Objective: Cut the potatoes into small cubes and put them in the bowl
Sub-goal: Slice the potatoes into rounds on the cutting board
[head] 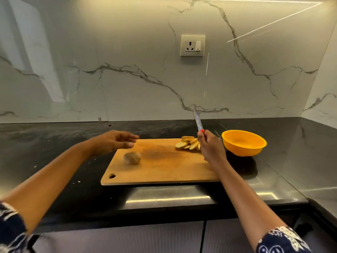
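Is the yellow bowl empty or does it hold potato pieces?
Empty: the bowl shows only bare yellow inside; the slices lie on the board.

The cutting board [164, 168] lies on the tabletop [63, 143], near its front edge. On the left part of the board lies a whole potato [132, 157]. At the far right corner of the board is a heap of potato slices [188, 144], some resting one on another. The bowl [242, 151] stands on the tabletop just to the right of the board. The right hand [212, 147] is between slices and bowl and grips the knife [197, 119], its blade pointing up toward the wall [127, 52]. The left hand [113, 141] hovers behind the potato, apart from it. On the wall, a socket [193, 45] sits above the slices.
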The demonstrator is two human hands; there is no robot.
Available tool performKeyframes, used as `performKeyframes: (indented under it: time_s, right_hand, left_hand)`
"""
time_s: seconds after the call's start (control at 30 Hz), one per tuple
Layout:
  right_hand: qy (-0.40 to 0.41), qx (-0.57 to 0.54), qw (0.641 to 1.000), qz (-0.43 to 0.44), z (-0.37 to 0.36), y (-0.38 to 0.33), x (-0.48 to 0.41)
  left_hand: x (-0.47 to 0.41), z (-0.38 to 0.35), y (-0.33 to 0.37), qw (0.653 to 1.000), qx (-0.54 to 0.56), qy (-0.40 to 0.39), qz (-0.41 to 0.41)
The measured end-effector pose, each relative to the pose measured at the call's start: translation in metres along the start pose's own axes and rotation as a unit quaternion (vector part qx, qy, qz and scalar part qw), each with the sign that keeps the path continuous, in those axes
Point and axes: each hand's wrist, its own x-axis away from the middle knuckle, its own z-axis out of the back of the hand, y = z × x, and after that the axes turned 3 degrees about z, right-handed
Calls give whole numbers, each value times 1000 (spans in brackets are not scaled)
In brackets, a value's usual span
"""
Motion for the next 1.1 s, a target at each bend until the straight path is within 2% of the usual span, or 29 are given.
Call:
performKeyframes:
  time_s: [0.1,0.17,0.27,0.43,0.5,0.6,0.67,0.77,0.83,0.9,1.0,1.1]
  right_hand:
    - [-39,8,999,16,-16,-21,8]
    - [-61,24,997,38,-23,-27,13]
    - [-85,70,992,62,-22,-23,15]
    - [-88,75,993,38,-16,-13,13]
    - [-87,74,993,43,-16,-14,14]
    - [-82,75,992,61,-14,-14,15]
    - [-73,67,993,66,-12,-14,15]
    - [-70,63,993,75,-9,-16,16]
    - [-67,62,993,76,-9,-17,16]
    - [-67,56,994,66,-7,-18,17]
    - [-82,63,994,41,-5,-17,18]
    - [-106,90,990,32,-5,-17,18]
  left_hand:
    - [10,-9,-20,999,-16,-31,16]
    - [5,-20,-26,997,-67,-24,10]
    - [-9,-31,-24,990,-132,38,-27]
    - [-42,-53,-8,988,-80,105,-81]
    - [-59,-57,2,989,-83,73,-96]
    - [-77,-54,9,988,-92,-33,-116]
    - [-84,-47,5,984,-104,-73,-123]
    - [-81,-40,-3,989,25,-85,-114]
    - [-74,-37,-8,986,121,-57,-104]
    - [-70,-35,-13,985,148,-25,-89]
    - [-64,-38,-10,997,41,45,-41]
    - [-61,-55,2,991,-62,117,-20]
